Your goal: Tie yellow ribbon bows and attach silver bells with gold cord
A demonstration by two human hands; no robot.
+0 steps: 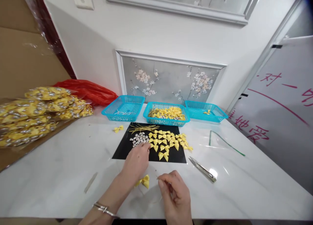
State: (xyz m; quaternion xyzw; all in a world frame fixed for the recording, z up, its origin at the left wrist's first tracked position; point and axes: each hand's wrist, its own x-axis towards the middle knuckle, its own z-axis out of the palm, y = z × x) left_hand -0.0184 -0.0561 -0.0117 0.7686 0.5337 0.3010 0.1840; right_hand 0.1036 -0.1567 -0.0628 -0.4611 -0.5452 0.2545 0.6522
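My left hand (137,158) reaches over the black mat (119,155), fingers curled down between silver heart-shaped beads (140,138) and rows of small yellow ribbon bows (163,142). Its fingertips are mostly hidden, so what they pinch cannot be made out. Lower down, my right hand (175,195) is closed, thumb and forefinger pinching a thin thread-like strand (156,176). Between my forearm and right hand a yellow bow (145,181) lies on the white table, partly covered by my left wrist. Gold-coloured ties (143,128) lie along the mat's far edge.
Three blue baskets stand at the back: left (124,109), middle (166,121) with bows and beads, right (204,112). Thread snips (202,169) and a green strip (227,142) lie on the right. Bagged yellow pieces (46,109) are piled at left. One bow (118,129) sits apart.
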